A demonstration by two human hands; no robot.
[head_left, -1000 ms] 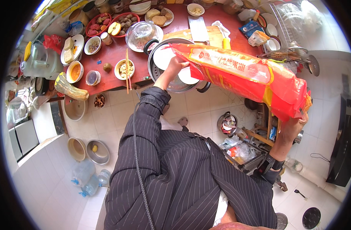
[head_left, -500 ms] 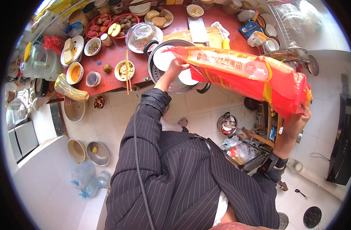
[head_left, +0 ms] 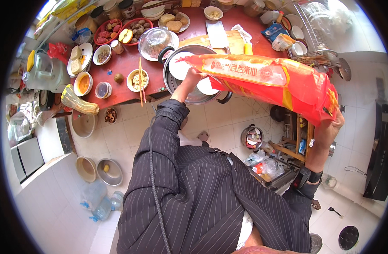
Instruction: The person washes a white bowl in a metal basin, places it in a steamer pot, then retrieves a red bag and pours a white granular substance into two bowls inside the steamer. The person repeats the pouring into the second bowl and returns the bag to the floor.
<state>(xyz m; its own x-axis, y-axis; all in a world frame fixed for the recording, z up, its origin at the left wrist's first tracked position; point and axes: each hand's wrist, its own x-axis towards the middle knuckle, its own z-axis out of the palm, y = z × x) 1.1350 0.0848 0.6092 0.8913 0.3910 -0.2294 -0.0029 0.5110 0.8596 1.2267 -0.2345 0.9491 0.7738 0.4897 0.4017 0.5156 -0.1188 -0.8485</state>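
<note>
A long red plastic bag point(head_left: 261, 78) with yellow trim stretches across the upper right, its left end over a two-handled steamer pot point(head_left: 192, 100) on the table. My left hand point(head_left: 192, 79) is closed on that end, above the pot. At the other end, my right hand point(head_left: 332, 126) grips the bag's gathered yellow-and-red tip from below. Inside the pot two round white dishes show: one white dish point(head_left: 178, 67) left of my left hand, another white dish point(head_left: 207, 87) right of it. What they contain, and the bag's mouth, cannot be made out.
Behind the pot lie a cleaver point(head_left: 217, 34) and a cutting board point(head_left: 238, 38). A glass-lidded plate point(head_left: 158, 42), chopsticks across a bowl point(head_left: 136, 78), and a squash point(head_left: 78, 101) stand leftward. A wooden rack point(head_left: 289, 150) stands below the bag; basins point(head_left: 110, 172) sit on the floor.
The bag's right end and my right hand have shifted slightly left, and the bag looks more creased there. My left hand keeps its place over the pot.
</note>
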